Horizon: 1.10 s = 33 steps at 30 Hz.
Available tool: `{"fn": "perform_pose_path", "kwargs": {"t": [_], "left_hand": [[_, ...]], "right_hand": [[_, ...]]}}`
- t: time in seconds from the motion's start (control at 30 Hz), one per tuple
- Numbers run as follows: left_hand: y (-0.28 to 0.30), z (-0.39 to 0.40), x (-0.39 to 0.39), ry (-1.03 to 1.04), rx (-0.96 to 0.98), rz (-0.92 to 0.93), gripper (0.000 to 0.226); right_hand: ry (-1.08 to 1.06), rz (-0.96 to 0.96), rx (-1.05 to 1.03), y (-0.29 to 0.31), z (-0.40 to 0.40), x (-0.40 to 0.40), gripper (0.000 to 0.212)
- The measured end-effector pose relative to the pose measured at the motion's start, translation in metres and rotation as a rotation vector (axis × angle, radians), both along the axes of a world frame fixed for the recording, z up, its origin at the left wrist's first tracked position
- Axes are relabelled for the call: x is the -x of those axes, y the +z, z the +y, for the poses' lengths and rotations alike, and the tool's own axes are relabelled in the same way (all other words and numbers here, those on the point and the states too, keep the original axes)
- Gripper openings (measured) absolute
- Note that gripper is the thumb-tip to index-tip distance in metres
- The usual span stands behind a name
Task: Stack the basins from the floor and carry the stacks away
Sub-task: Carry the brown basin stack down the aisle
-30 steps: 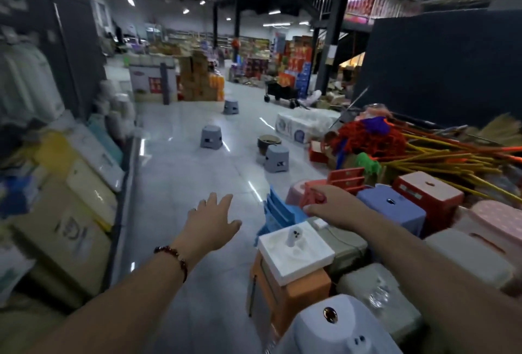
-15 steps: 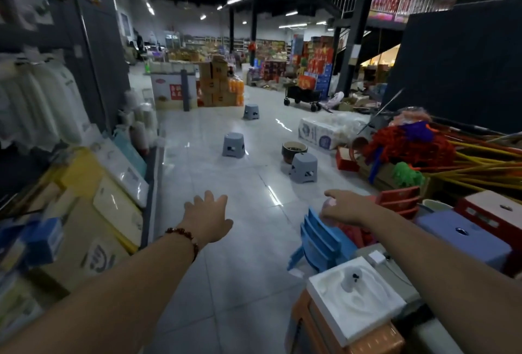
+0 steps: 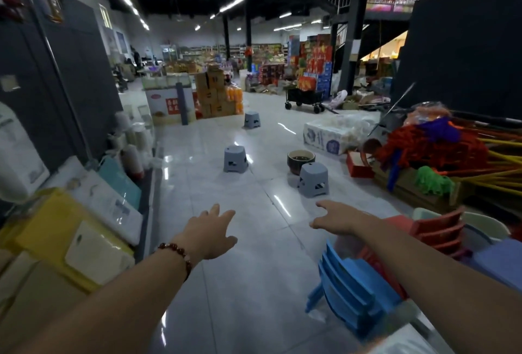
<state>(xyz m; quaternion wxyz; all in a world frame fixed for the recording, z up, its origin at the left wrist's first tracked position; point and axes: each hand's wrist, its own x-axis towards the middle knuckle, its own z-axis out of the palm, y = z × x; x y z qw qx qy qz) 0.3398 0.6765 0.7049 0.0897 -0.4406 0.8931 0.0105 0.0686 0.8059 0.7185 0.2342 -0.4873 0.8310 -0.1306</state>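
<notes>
Both hands reach out empty, left hand (image 3: 210, 233) and right hand (image 3: 337, 218) with fingers spread. Well beyond the fingertips, a dark basin (image 3: 300, 159) sits on the floor (image 3: 226, 283); it looks rigid, probably heavy, best gripped by its rim.

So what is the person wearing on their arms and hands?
Both arms are bare, with no sleeves and no gloves. The left hand has a bracelet of round, dark red beads around its wrist. The right hand and its wrist show nothing worn.
</notes>
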Motion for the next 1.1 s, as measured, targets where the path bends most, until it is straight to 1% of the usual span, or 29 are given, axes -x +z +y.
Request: {"fn": "perform_pose_path", "kwargs": {"t": [0.17, 0.27, 0.4, 0.53, 0.6, 0.7, 0.77, 0.93, 1.0, 1.1], "left_hand": [[-0.003, -0.077, 0.019, -0.018, -0.008, -0.034, 0.074], [-0.002, -0.136, 0.033, -0.050, -0.007, -0.008, 0.072], [-0.011, -0.216, 0.048, -0.123, -0.006, 0.021, 0.071], [-0.023, -0.298, 0.053, -0.119, -0.129, 0.087, 0.074], [-0.026, -0.338, 0.057, -0.102, -0.182, 0.082, 0.077], [-0.027, -0.390, 0.071, -0.089, -0.191, 0.040, 0.079], [-0.027, -0.412, 0.086, -0.115, -0.189, 0.043, 0.079], [-0.038, -0.460, 0.144, -0.177, -0.135, 0.060, 0.075], [-0.048, -0.473, 0.170, -0.130, -0.151, 0.116, 0.074], [-0.069, -0.486, 0.208, -0.011, -0.237, 0.190, 0.073]], "right_hand": [[0.021, 0.008, -0.022, -0.009, -0.084, 0.013, 0.082], [0.032, 0.037, -0.019, -0.015, -0.137, 0.016, 0.081], [-0.006, 0.040, -0.028, -0.025, -0.214, 0.021, 0.078], [-0.134, -0.040, -0.008, -0.039, -0.284, 0.024, 0.075], [-0.191, -0.090, 0.009, -0.050, -0.310, 0.022, 0.074], [-0.244, -0.135, -0.020, -0.062, -0.341, 0.029, 0.074], [-0.287, -0.157, -0.010, -0.062, -0.356, 0.039, 0.073], [-0.477, -0.206, 0.081, -0.071, -0.401, 0.078, 0.070], [-0.538, -0.241, 0.131, -0.084, -0.420, 0.089, 0.068], [-0.591, -0.277, 0.161, -0.106, -0.448, 0.101, 0.068]]}}
